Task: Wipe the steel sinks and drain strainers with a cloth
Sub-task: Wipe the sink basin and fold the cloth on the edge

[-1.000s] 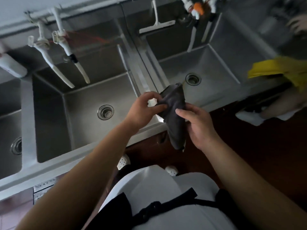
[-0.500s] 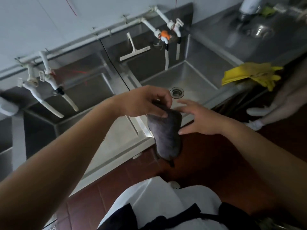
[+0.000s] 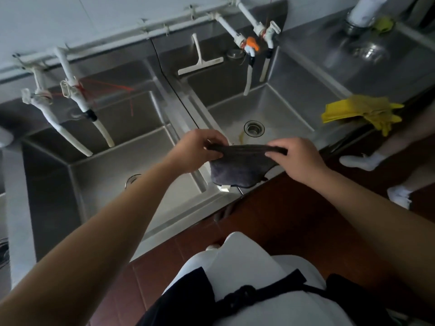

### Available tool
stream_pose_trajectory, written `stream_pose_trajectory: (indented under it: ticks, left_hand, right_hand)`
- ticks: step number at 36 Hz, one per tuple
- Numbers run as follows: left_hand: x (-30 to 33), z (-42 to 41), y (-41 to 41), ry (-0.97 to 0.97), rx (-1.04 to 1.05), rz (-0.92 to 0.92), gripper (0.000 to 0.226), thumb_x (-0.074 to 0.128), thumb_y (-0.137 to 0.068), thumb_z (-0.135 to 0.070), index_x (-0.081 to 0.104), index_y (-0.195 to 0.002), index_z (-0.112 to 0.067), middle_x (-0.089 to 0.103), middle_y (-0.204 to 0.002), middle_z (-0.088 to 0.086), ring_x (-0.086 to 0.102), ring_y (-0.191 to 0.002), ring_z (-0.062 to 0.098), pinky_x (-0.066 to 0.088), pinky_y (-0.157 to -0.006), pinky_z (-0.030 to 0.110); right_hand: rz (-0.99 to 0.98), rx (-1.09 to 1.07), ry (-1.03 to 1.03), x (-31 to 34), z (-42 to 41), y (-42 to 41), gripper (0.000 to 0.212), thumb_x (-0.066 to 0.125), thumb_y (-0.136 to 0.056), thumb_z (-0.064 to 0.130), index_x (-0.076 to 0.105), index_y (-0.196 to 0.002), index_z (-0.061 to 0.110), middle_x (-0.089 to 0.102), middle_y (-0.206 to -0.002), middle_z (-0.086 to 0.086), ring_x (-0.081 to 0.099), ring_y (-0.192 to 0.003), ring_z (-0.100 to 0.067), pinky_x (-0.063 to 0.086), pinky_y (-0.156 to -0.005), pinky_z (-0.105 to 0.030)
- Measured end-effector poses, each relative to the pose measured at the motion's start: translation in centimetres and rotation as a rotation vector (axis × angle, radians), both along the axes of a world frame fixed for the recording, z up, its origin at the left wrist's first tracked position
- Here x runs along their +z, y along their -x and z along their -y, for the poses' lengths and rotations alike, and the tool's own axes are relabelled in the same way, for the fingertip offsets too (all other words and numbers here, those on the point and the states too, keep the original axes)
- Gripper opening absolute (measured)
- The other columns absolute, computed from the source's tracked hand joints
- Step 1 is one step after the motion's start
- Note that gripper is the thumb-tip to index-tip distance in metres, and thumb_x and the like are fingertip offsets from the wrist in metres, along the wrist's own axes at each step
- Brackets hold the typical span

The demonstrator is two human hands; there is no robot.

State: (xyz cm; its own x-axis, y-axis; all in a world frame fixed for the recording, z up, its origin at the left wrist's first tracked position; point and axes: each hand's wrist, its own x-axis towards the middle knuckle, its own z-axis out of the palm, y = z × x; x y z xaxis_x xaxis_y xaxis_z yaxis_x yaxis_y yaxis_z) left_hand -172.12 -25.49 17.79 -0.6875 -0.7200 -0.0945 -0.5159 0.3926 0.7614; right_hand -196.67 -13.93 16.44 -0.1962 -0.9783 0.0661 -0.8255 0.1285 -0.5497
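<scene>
Left hand and right hand each pinch the cloth's top edge (held taut), so folding it flat first should wipe the right sink best.

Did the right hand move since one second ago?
Yes. The right hand now grips the cloth at its top edge, farther right along the front rim of the right sink.

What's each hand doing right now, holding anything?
Left hand: fingers pinch one end of the dark cloth.
Right hand: fingers pinch the other end; the cloth hangs stretched between them.
</scene>
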Motion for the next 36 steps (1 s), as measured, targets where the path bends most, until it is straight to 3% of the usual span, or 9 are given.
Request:
stream_pose_trajectory:
  ticks: [4, 7, 10, 14, 20, 23, 28, 32, 36]
  left_hand:
    - [-1.7, -1.0, -0.8, 0.186, 0.085, -0.097, 0.026, 0.069, -0.085, -0.001, 0.072, -0.101, -0.022, 0.068, -0.1, -0.011, 0.061, -0.09, 0.004, 0.046, -0.082, 0.011]
    - [-4.3, -3.1, -2.1, 0.171, 0.095, -0.088, 0.026, 0.071, -0.087, -0.004, 0.072, -0.106, -0.022, 0.066, -0.103, -0.01, 0.062, -0.086, 0.001, 0.051, -0.082, 0.012]
    - [-8.3, -5.6, -2.9, 0.066, 0.039, 0.109, 0.026, 0.07, -0.087, -0.009, 0.072, -0.109, -0.024, 0.069, -0.108, -0.004, 0.065, -0.096, 0.016, 0.053, -0.091, 0.035]
    - [-12.8, -8.1, -3.9, -0.056, 0.028, 0.228, 0.029, 0.071, -0.085, -0.013, 0.071, -0.111, -0.028, 0.072, -0.107, 0.002, 0.066, -0.097, 0.026, 0.043, -0.075, 0.026]
    - [-14.7, -8.3, -4.9, -0.071, 0.126, 0.124, 0.028, 0.072, -0.085, -0.016, 0.07, -0.113, -0.024, 0.07, -0.107, 0.001, 0.063, -0.095, 0.023, 0.045, -0.079, 0.027]
    - [-14.6, -7.2, -4.6, -0.156, 0.203, 0.028, 0.023, 0.07, -0.088, -0.014, 0.069, -0.11, -0.023, 0.066, -0.099, -0.006, 0.063, -0.091, 0.016, 0.05, -0.083, 0.028]
    - [-13.9, -4.1, -2.5, -0.228, 0.39, -0.005, 0.026, 0.064, -0.093, -0.014, 0.067, -0.118, -0.021, 0.067, -0.109, 0.001, 0.063, -0.098, 0.019, 0.051, -0.086, 0.03]
    - [-14.1, -3.9, -1.6, -0.051, 0.413, 0.129, 0.044, 0.056, -0.094, -0.009, 0.053, -0.137, -0.019, 0.054, -0.135, 0.009, 0.055, -0.118, 0.026, 0.047, -0.096, 0.035]
    - [-15.8, -6.4, -2.4, 0.178, 0.072, 0.228, 0.049, 0.056, -0.095, -0.016, 0.05, -0.144, -0.021, 0.05, -0.148, 0.003, 0.041, -0.138, 0.027, 0.034, -0.114, 0.042]
  right_hand:
    - [-0.13, 0.035, 0.126, -0.2, 0.6, -1.2, 0.028, 0.067, -0.092, 0.015, 0.072, -0.12, 0.014, 0.076, -0.103, -0.01, 0.069, -0.092, -0.032, 0.055, -0.082, -0.042]
    - [-0.182, 0.073, 0.153, -2.3, -1.1, -2.1, 0.033, 0.07, -0.085, 0.001, 0.073, -0.116, 0.01, 0.076, -0.099, -0.011, 0.067, -0.083, -0.033, 0.049, -0.081, -0.037]
    - [-0.197, 0.04, -0.132, -6.4, -3.5, -3.5, 0.042, 0.065, -0.09, 0.006, 0.065, -0.13, 0.015, 0.072, -0.115, -0.014, 0.066, -0.1, -0.036, 0.045, -0.094, -0.041]
    - [-0.225, 0.042, -0.459, -11.5, -5.5, -4.8, 0.037, 0.049, -0.101, 0.018, 0.057, -0.137, 0.019, 0.064, -0.133, -0.006, 0.059, -0.117, -0.025, 0.035, -0.103, -0.035]
    - [-0.023, -0.064, -0.343, -12.7, -6.5, -5.0, 0.025, 0.056, -0.095, 0.008, 0.067, -0.117, 0.008, 0.065, -0.109, -0.012, 0.06, -0.101, -0.031, 0.046, -0.088, -0.039]
    - [0.065, -0.116, -0.297, -12.1, -5.5, -4.5, 0.025, 0.057, -0.097, 0.013, 0.066, -0.12, 0.01, 0.064, -0.113, -0.01, 0.061, -0.105, -0.027, 0.046, -0.087, -0.032]
    - [0.019, -0.295, -0.274, -11.0, -1.3, -4.4, 0.032, 0.059, -0.095, 0.024, 0.063, -0.125, 0.013, 0.066, -0.121, -0.011, 0.061, -0.113, -0.032, 0.047, -0.094, -0.037]
    - [-0.167, -0.288, -0.359, -11.7, 0.5, -6.0, 0.05, 0.061, -0.095, 0.036, 0.048, -0.139, 0.017, 0.052, -0.135, -0.011, 0.049, -0.125, -0.033, 0.042, -0.101, -0.05]
    - [-0.311, -0.008, -0.361, -13.8, -1.5, -7.2, 0.052, 0.051, -0.097, 0.039, 0.043, -0.145, 0.02, 0.043, -0.149, -0.009, 0.034, -0.141, -0.029, 0.026, -0.113, -0.051]
